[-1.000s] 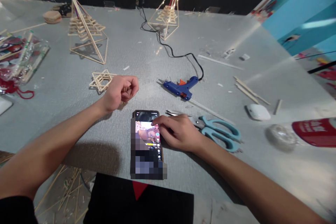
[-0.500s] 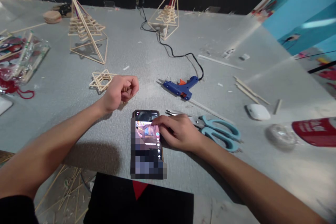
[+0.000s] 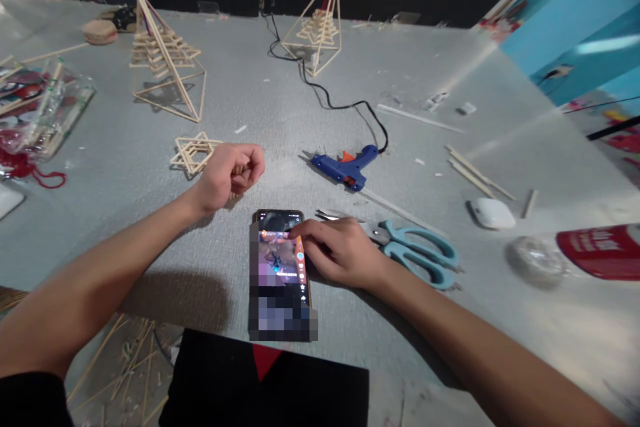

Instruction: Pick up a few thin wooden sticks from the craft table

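Phone [image 3: 280, 267] lying flat on grey table [image 3: 280, 113], near its front edge, screen lit and facing up. Right hand [image 3: 340, 253] resting on table against phone's right edge, fingers [image 3: 300, 230] bent, one fingertip on upper part of screen; nothing gripped, hand loosely curled and palm down. Left hand [image 3: 230, 173] up and left of phone, closed into loose fist, wrist on table; whether anything is held inside cannot be told. Both forearms bare, laid on table either side of phone.

Right of phone, just past right hand: teal-handled scissors [image 3: 415, 253], blades closed and pointing toward phone's top. Beyond phone, farther up table: blue glue gun [image 3: 345, 167] lying on its side, black cord [image 3: 330, 100] running away to far edge. Left of phone, past left hand: flat star of wooden sticks [image 3: 193, 153], almost touching that hand. Farther up from star: stick pyramid [image 3: 165, 63]; second stick pyramid [image 3: 320, 20] near far edge above glue gun. Well right of phone: white earbud case [image 3: 493, 213], loose wooden sticks [image 3: 475, 170], red-labelled clear container [image 3: 575, 253] lying on its side.
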`<move>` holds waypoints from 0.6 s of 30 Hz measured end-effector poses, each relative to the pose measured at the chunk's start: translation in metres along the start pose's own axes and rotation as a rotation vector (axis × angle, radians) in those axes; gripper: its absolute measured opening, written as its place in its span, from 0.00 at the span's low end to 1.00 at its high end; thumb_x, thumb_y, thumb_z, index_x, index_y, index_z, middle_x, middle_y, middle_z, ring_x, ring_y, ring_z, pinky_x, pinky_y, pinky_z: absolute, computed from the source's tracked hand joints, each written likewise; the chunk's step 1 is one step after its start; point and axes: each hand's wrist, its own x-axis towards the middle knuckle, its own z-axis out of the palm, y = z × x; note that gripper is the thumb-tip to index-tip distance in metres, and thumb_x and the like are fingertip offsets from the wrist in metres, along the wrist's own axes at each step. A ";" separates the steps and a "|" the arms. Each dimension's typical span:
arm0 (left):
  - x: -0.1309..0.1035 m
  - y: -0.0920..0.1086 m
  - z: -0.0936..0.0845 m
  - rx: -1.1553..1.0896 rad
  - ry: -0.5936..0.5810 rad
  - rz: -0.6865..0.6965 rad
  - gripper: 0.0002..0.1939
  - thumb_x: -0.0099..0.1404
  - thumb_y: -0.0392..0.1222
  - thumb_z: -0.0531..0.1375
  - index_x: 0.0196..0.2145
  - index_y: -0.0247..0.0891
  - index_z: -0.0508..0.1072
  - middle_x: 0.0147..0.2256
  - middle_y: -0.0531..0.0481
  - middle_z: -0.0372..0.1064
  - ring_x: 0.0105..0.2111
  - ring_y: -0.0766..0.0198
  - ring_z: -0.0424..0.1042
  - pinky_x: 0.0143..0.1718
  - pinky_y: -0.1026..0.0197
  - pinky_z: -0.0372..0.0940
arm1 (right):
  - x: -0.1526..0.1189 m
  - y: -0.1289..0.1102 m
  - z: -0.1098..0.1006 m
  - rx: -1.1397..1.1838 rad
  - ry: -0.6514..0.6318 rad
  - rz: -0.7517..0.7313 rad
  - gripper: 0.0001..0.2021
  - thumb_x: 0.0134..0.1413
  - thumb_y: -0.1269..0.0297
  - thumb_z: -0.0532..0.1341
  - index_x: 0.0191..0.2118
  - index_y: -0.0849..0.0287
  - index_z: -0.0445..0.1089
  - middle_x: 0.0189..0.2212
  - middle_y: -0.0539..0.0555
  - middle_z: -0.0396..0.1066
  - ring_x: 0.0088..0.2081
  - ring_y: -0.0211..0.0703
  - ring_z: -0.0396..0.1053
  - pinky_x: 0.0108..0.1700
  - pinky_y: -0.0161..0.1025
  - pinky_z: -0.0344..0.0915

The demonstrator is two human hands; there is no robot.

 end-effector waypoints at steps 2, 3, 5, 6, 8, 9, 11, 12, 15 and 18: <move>0.000 0.000 0.000 -0.006 0.001 0.003 0.12 0.56 0.45 0.54 0.19 0.38 0.64 0.17 0.56 0.50 0.17 0.72 0.43 0.19 0.61 0.39 | 0.000 0.000 0.000 0.009 -0.003 0.006 0.10 0.65 0.69 0.52 0.43 0.58 0.72 0.21 0.45 0.71 0.20 0.33 0.66 0.26 0.34 0.58; 0.000 0.000 0.000 -0.011 -0.001 0.002 0.12 0.56 0.44 0.54 0.19 0.38 0.64 0.16 0.56 0.50 0.17 0.72 0.43 0.19 0.61 0.39 | 0.000 0.000 0.000 0.012 -0.006 0.009 0.10 0.65 0.69 0.52 0.43 0.59 0.72 0.21 0.45 0.71 0.20 0.33 0.67 0.26 0.34 0.59; 0.000 0.000 0.000 -0.020 -0.003 -0.001 0.11 0.56 0.43 0.53 0.19 0.38 0.64 0.17 0.56 0.50 0.17 0.72 0.43 0.19 0.61 0.38 | -0.001 0.001 0.000 0.014 -0.011 0.010 0.10 0.65 0.68 0.53 0.43 0.59 0.71 0.22 0.46 0.72 0.20 0.34 0.67 0.27 0.34 0.59; 0.000 0.001 0.000 -0.022 -0.002 0.000 0.11 0.56 0.43 0.53 0.19 0.37 0.64 0.17 0.56 0.50 0.17 0.72 0.43 0.19 0.62 0.38 | -0.001 0.001 0.000 0.014 -0.011 0.009 0.10 0.66 0.68 0.53 0.43 0.59 0.71 0.22 0.46 0.72 0.20 0.34 0.67 0.27 0.34 0.59; 0.000 0.001 0.001 -0.022 0.000 0.004 0.12 0.57 0.43 0.53 0.19 0.37 0.63 0.17 0.56 0.50 0.17 0.72 0.43 0.19 0.62 0.38 | -0.001 0.001 0.000 0.016 -0.009 0.010 0.10 0.66 0.68 0.53 0.44 0.58 0.71 0.22 0.46 0.73 0.20 0.34 0.67 0.27 0.34 0.59; 0.000 0.000 0.001 -0.024 -0.003 0.005 0.12 0.57 0.43 0.53 0.19 0.38 0.64 0.16 0.56 0.49 0.17 0.71 0.43 0.20 0.62 0.38 | -0.002 0.001 0.000 0.018 -0.009 0.013 0.10 0.66 0.68 0.52 0.44 0.58 0.71 0.22 0.46 0.73 0.20 0.33 0.67 0.27 0.34 0.58; -0.001 -0.001 0.001 -0.033 -0.015 0.009 0.13 0.59 0.44 0.52 0.20 0.38 0.64 0.15 0.57 0.45 0.17 0.71 0.41 0.20 0.62 0.38 | -0.002 0.001 0.000 0.023 -0.013 0.022 0.10 0.66 0.68 0.52 0.44 0.58 0.71 0.23 0.46 0.73 0.21 0.33 0.67 0.27 0.34 0.59; -0.001 -0.002 0.001 -0.034 -0.025 0.012 0.13 0.60 0.45 0.52 0.21 0.38 0.65 0.14 0.57 0.44 0.17 0.71 0.41 0.20 0.62 0.38 | -0.002 0.001 0.000 0.025 -0.018 0.029 0.10 0.66 0.68 0.52 0.44 0.57 0.71 0.23 0.46 0.73 0.21 0.34 0.67 0.27 0.34 0.59; -0.002 -0.005 0.000 -0.028 -0.050 0.041 0.17 0.63 0.49 0.51 0.22 0.38 0.65 0.15 0.57 0.44 0.17 0.70 0.41 0.20 0.63 0.39 | -0.002 0.001 0.000 0.032 -0.028 0.047 0.11 0.66 0.67 0.52 0.44 0.57 0.71 0.23 0.46 0.74 0.21 0.34 0.68 0.27 0.34 0.60; -0.002 -0.006 -0.001 -0.025 -0.067 0.059 0.19 0.64 0.51 0.50 0.21 0.37 0.65 0.15 0.56 0.45 0.17 0.71 0.42 0.20 0.63 0.39 | -0.002 0.001 0.000 0.034 -0.021 0.040 0.11 0.66 0.67 0.52 0.45 0.57 0.71 0.23 0.46 0.73 0.21 0.34 0.68 0.27 0.35 0.60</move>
